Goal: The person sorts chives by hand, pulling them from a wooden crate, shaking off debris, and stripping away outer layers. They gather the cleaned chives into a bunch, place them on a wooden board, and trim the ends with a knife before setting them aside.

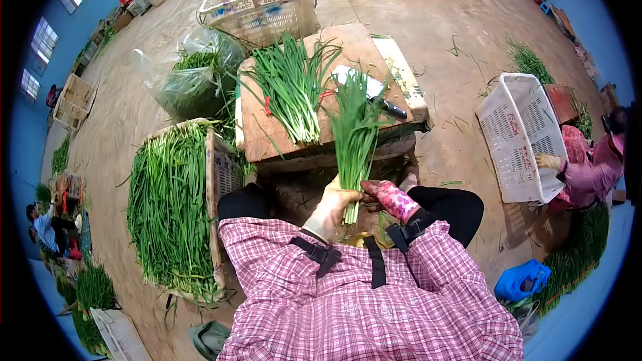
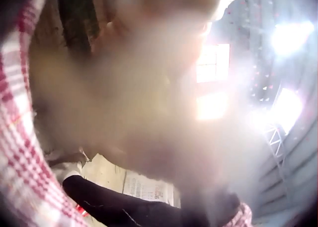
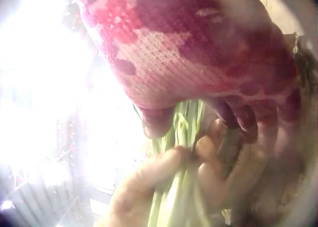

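Observation:
A bundle of long green stalks [image 1: 354, 134] stands upright in front of the person, its pale lower ends at the hands. The left hand [image 1: 332, 204], in a pale glove, grips the bundle near its base. Against the other side of the pale stalks [image 3: 181, 132] is the right hand [image 1: 390, 199], in a pink patterned glove; in the right wrist view its thumb and fingers [image 3: 247, 122] lie around them, just beside the left hand's fingers [image 3: 144, 180]. The left wrist view is blurred. On the wooden board [image 1: 257, 137] lie another bundle [image 1: 287, 87], a knife [image 1: 391, 107] and red ties [image 1: 267, 105].
A crate full of green stalks [image 1: 170, 207] stands left of the person. Behind the board are an empty-looking crate [image 1: 267, 10] and a plastic bag of greens [image 1: 194, 83]. At right, another person [image 1: 592, 160] sits by a white basket [image 1: 511, 140]; a blue bag [image 1: 521, 281] lies nearer.

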`<state>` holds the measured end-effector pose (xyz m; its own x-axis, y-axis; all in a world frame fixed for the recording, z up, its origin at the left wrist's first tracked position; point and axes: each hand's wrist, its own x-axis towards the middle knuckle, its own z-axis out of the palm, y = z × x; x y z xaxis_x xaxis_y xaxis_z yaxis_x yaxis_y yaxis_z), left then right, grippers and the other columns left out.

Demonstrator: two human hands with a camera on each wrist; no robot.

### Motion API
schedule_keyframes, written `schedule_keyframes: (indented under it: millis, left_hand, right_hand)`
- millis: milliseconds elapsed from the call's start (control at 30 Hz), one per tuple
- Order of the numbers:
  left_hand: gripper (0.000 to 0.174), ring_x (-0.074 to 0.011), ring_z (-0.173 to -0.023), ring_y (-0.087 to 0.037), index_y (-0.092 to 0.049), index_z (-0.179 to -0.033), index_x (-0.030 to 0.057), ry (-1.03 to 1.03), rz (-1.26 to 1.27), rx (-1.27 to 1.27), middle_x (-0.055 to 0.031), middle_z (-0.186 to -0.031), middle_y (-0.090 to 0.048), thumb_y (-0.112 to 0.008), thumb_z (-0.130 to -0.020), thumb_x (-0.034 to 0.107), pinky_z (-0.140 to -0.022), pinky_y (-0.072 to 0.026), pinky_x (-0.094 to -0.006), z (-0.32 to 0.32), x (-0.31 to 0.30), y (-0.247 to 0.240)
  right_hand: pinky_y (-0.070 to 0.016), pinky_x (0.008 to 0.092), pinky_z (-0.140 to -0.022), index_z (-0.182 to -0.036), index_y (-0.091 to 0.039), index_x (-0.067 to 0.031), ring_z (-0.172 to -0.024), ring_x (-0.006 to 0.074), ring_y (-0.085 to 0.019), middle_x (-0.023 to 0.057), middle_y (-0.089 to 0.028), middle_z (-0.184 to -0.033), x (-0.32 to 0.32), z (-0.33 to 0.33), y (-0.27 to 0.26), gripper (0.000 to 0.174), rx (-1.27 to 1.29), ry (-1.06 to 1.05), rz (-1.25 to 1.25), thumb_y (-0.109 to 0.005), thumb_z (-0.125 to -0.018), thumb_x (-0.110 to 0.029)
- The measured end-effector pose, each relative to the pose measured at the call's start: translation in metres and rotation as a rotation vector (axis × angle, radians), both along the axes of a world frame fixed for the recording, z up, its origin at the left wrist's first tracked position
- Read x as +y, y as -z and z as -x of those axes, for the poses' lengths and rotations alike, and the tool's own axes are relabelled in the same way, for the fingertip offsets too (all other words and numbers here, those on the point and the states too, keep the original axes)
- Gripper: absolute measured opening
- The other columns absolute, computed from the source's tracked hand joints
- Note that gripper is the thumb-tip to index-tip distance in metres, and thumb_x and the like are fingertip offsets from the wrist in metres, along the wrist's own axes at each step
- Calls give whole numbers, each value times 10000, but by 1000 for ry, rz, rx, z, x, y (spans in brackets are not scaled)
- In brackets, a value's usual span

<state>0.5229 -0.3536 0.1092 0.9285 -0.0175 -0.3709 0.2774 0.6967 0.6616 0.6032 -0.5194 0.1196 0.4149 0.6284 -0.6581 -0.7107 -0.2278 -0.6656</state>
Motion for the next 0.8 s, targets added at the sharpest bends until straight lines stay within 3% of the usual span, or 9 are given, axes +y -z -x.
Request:
schedule_keyframes:
  millis: [100,167,233,367,500,533,633,700,800]
  left_hand:
    - [467,-290,-867,-708,-568,-1212,-4,-9,-52,133,-134,-992,-667,-625,-773,-154,-737,-610,-362,4,7,-6]
    - [417,-261,-870,-710,-590,-1193,-23,0,-51,160,-127,-1028,-677,-641,-793,-128,-743,-606,-338,9,9,-10]
    - [427,-256,-872,-710,-589,-1211,-19,6,-34,156,-120,-1056,-681,-641,-800,-122,-741,-606,-333,13,11,-12]
    - [483,-241,-904,-705,-565,-1271,-11,49,-62,107,-104,-1112,-680,-641,-807,-121,-784,-592,-335,23,16,-14]
    - [446,-242,-890,-703,-578,-1233,-19,80,-111,22,-117,-1083,-674,-653,-804,-115,-800,-583,-339,29,18,-20]
    - [387,-243,-850,-712,-584,-1154,-23,60,-80,12,-113,-975,-689,-682,-796,-131,-752,-593,-329,29,17,-22]
    - [441,-253,-885,-703,-589,-1202,-31,68,-89,7,-119,-1049,-677,-685,-780,-120,-807,-582,-348,33,16,-22]
    - [456,-262,-894,-703,-586,-1211,-32,109,-86,3,-117,-1052,-680,-691,-776,-122,-831,-581,-361,35,18,-22]
    - [457,-259,-908,-700,-593,-1209,-33,132,-66,-13,-112,-1059,-683,-716,-775,-102,-856,-578,-367,36,19,-25]
  right_hand:
    - [-442,261,-577,-1093,-645,-68,-682,95,-557,-16,-634,-838,-22,-22,21,291,97,109,-183,-695,-935,-308]
    - [-477,272,-577,-1099,-655,-55,-623,115,-580,20,-664,-822,-24,-26,12,229,-195,230,21,-678,-929,-207]
    - [-488,268,-572,-1065,-669,-45,-595,128,-604,35,-691,-825,-27,-48,9,223,-456,265,125,-685,-926,-218]
    - [-470,243,-553,-1073,-676,-20,-639,99,-620,32,-700,-837,-19,-82,-40,211,-636,401,71,-643,-959,-195]
    - [-478,234,-553,-1149,-671,-17,-657,92,-620,40,-715,-874,-9,-119,-78,235,-794,517,99,-594,-959,-133]
    - [-494,249,-566,-1164,-670,-22,-671,94,-629,41,-721,-894,-7,-132,-84,254,-800,518,129,-586,-954,-140]
    - [-506,253,-578,-1236,-630,-15,-665,108,-621,83,-721,-984,5,-161,-100,302,-789,531,55,-579,-974,-157]
    - [-474,260,-525,-1260,-622,-15,-625,111,-615,86,-716,-978,13,-174,-108,337,-722,486,83,-607,-954,-157]
    - [-453,264,-499,-1194,-639,-13,-562,116,-574,79,-700,-918,11,-185,-97,302,-714,638,173,-631,-941,-177]
